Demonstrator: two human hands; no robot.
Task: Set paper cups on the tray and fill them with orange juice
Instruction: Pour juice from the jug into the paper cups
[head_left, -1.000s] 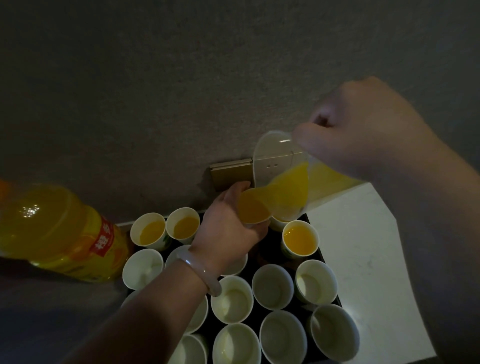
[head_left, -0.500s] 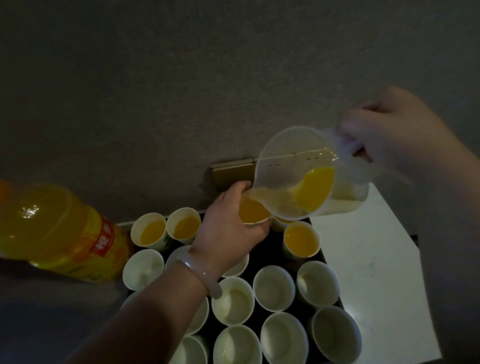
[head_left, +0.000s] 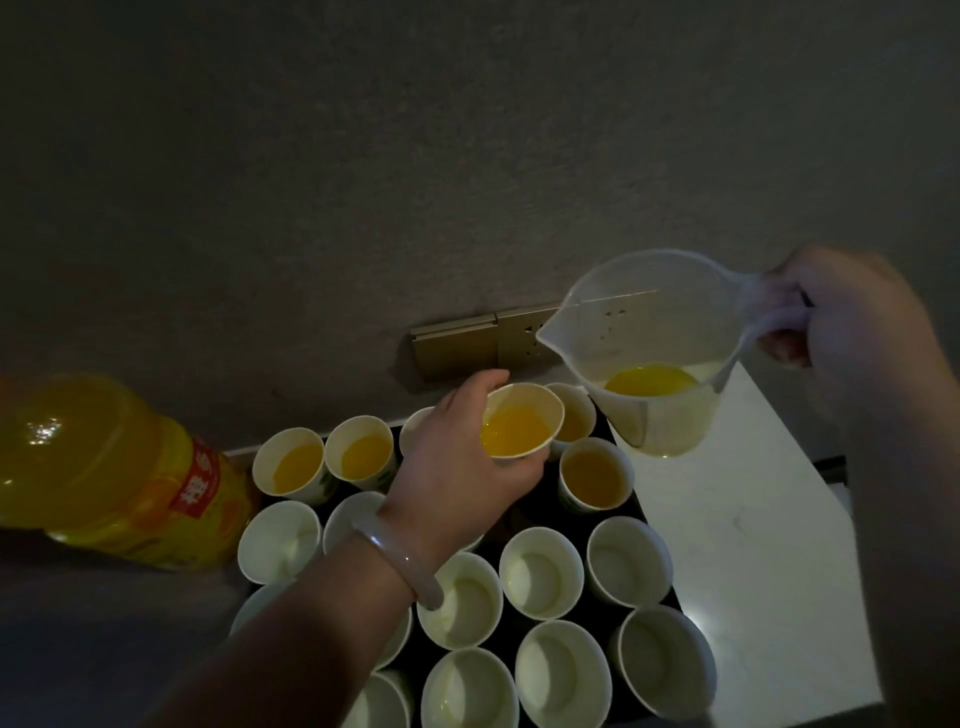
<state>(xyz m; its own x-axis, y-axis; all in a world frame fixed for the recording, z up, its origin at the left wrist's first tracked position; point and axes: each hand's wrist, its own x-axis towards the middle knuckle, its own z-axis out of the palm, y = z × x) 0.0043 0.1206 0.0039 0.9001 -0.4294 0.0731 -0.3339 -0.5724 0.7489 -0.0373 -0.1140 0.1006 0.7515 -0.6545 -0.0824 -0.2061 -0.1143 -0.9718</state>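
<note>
Grey, rough-textured wall (head_left: 363, 182) is filling the upper half of the view, and a brass-coloured socket plate (head_left: 457, 348) is sitting low on it. Below, a white marbled counter (head_left: 753, 545) is running along the right, with a black tray (head_left: 519, 522) lying on it and reaching to the wall.

A large bottle of orange juice (head_left: 104, 467) with a red label is standing out at the left edge, just beside the tray. The translucent plastic jug (head_left: 649, 353) is hanging roughly level over the tray's far right corner. A shallow pool of juice is lying in its bottom, and its spout is pointing left, near the held cup but not touching it.

The right hand (head_left: 841, 322), blurred, is gripping the jug's handle with fingers curled round it. The left hand (head_left: 457, 467) is clasping the held cup (head_left: 522, 421): the thumb is lying on the far side of the rim, the fingers are wrapping the near side, and the palm is hiding its base, so whether it is touching the tray cannot be told. Juice is sitting inside it, well below the rim.

Four filled cups (head_left: 595, 475) are standing in the tray's far rows, and the empty cups (head_left: 540, 571) are crowding the near rows, rims almost touching. A pale bracelet (head_left: 395, 561) is circling the left wrist.
</note>
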